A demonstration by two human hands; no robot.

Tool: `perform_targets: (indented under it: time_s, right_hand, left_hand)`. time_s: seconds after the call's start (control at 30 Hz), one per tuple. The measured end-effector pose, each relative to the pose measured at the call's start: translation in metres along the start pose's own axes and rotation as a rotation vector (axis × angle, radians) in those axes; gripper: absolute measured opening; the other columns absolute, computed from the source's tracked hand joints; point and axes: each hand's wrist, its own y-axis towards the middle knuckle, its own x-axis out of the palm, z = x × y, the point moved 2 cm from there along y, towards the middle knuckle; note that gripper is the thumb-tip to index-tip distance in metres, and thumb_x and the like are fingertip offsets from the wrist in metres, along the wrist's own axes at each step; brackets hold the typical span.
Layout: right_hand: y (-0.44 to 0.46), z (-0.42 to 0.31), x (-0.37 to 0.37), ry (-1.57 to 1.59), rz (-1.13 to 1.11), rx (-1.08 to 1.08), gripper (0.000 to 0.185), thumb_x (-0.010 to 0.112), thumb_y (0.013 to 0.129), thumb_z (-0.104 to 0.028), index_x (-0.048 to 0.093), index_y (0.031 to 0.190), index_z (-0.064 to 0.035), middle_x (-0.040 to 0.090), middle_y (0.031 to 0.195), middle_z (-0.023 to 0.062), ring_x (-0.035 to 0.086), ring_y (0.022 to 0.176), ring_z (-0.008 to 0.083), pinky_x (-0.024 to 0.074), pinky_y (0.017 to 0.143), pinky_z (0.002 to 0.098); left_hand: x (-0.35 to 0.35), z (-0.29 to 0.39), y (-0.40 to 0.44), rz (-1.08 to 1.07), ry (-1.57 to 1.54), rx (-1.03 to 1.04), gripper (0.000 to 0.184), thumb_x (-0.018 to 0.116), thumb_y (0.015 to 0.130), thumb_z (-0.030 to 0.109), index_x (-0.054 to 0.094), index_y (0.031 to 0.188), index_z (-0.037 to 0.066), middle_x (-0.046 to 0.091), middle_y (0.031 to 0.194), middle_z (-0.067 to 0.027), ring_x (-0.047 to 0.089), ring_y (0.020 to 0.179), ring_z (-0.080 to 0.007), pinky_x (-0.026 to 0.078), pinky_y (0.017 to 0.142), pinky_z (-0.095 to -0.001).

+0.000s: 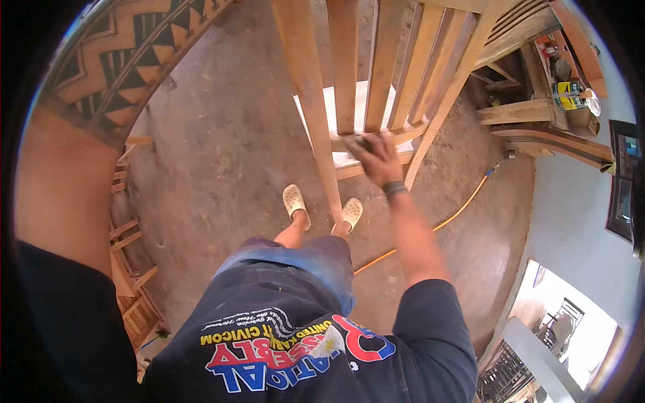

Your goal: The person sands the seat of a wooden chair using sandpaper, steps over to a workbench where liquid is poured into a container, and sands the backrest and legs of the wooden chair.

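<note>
Right grip (pixel 380 160): resting on lower rail of slatted wooden frame (pixel 344 67); fingers blurring, whether spread or pinching, cannot tell. Frame: standing under the grip, slats running up beyond it. Left grip: lying outside view. Yellow hose (pixel 463 213): trailing right of right grip.

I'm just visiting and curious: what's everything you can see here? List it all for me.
Slatted wooden frame: one, brown, top centre
Panel: one, white, beyond the slats
Hose: one, yellow-orange, floor
Container: one, yellow-labelled, upper right
Wooden pieces: several, brown, upper right and left
Wall: one, pale blue, right
Framed panel: one, dark, on wall
Floor: one, brownish, throughout
Clogs: two, cream, on feet
Shirt: one, dark, bottom
Shorts: one pair, blue, below centre
Wristband: one, dark, right wrist
Right hand: one, bare, at frame's crosspiece
Left arm: one, black-patterned, left
</note>
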Motion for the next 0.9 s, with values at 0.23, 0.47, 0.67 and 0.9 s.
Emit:
perform_targets:
  time_s: [0.23,0.47,0.67,0.9]
  right_hand:
    - [0.008,-0.029,0.017,0.001,-0.012,0.072,0.053,0.073,0.085,-0.012,0.076,0.136,-0.0272,0.061,0.135,0.0033,0.049,0.135,0.0322,0.0402,0.122,0.0485]
    - [0.019,-0.015,-0.024,0.014,-0.019,0.073,0.050,0.074,0.088,-0.012,0.076,0.136,-0.0269,0.069,0.124,0.0004,0.059,0.122,0.0307,0.0465,0.113,0.0479]
    - [0.017,-0.023,-0.027,0.093,-0.069,0.247,0.044,0.079,0.088,-0.012,0.079,0.131,-0.0236,0.073,0.121,0.0025,0.061,0.119,0.0324,0.0476,0.108,0.0465]
    - [0.012,-0.018,-0.036,0.146,-0.046,0.265,0.036,0.075,0.084,-0.005,0.081,0.118,-0.0156,0.075,0.125,0.0026,0.062,0.123,0.0322,0.0484,0.110,0.0472]
  left_hand:
    - [0.001,0.003,0.003,-0.010,-0.010,0.003,0.021,0.078,0.089,0.027,0.072,0.093,0.007,0.071,0.095,-0.0094,0.070,0.088,-0.0257,0.055,0.080,-0.0398]
    - [0.002,0.003,0.004,-0.038,-0.016,-0.014,0.022,0.078,0.090,0.028,0.072,0.092,0.007,0.071,0.094,-0.0090,0.069,0.087,-0.0248,0.055,0.079,-0.0392]
    - [0.000,0.003,-0.002,-0.037,-0.033,-0.033,0.022,0.078,0.090,0.028,0.072,0.092,0.007,0.071,0.094,-0.0086,0.069,0.087,-0.0240,0.055,0.078,-0.0387]
    - [0.001,0.005,-0.004,-0.057,-0.037,-0.056,0.022,0.078,0.091,0.028,0.072,0.092,0.007,0.071,0.094,-0.0081,0.069,0.086,-0.0232,0.055,0.078,-0.0381]
